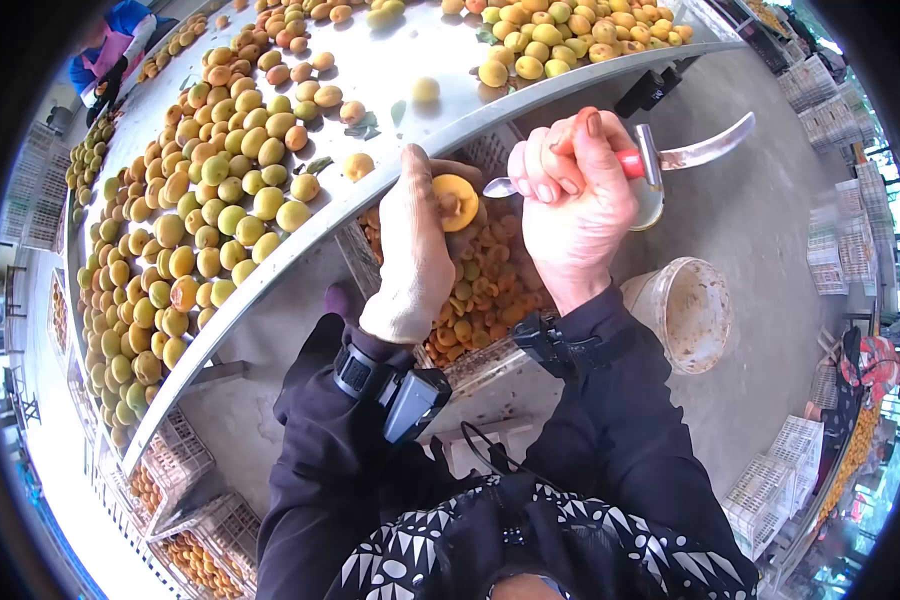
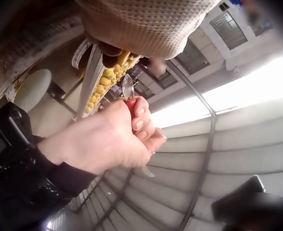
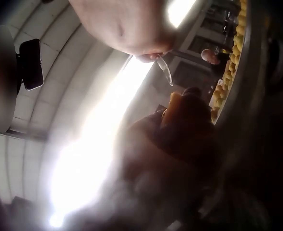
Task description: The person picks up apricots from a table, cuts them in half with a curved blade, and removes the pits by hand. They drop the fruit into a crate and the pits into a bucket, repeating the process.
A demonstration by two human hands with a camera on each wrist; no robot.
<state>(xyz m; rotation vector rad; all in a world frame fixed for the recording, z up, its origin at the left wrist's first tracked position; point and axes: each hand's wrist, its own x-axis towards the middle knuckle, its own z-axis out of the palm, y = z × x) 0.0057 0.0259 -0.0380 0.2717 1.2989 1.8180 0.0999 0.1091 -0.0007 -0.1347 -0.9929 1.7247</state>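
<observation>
Black-and-white patterned top (image 1: 400, 545) nearest the camera, apricot half (image 1: 458, 205) held up beyond it

Low at 6 o'clock the top fills the foreground, with dark sleeves (image 1: 315, 450) reaching up on both sides. Far out at 10 o'clock a person (image 1: 110, 55) in pink and blue is beside the desk (image 1: 400, 55). Whole apricots (image 1: 210, 180), green to orange, spread across that surface from 8 o'clock round to 12. Under its edge, between 7 and 8 o'clock, plastic crates (image 1: 175, 455) hold orange fruit (image 1: 200, 570).

Just off centre toward 11 o'clock, the left hand (image 1: 410, 250), in a pale knitted glove, grasps the apricot half between thumb and fingers. That half sits at 12 o'clock, cut face showing; whether its brownish middle is stone or hollow, I cannot tell. Below the hands, a crate (image 1: 485, 368) holds many apricot pieces (image 1: 485, 270).

Between 1 and 2 o'clock the bare right hand (image 1: 575, 195) is clenched round a red handle (image 1: 630, 163). A pointed metal tip (image 1: 500, 187) leaves the fist toward 9 o'clock, just beside the apricot half but apart from it; a curved blade (image 1: 715, 148) juts out the opposite way. Yellower apricots (image 1: 540, 40) are heaped at 1 o'clock. At 3 o'clock a white bucket (image 1: 675, 315) stands on the grey floor (image 1: 760, 260), with white crates (image 1: 795, 450) at 4 o'clock.
</observation>
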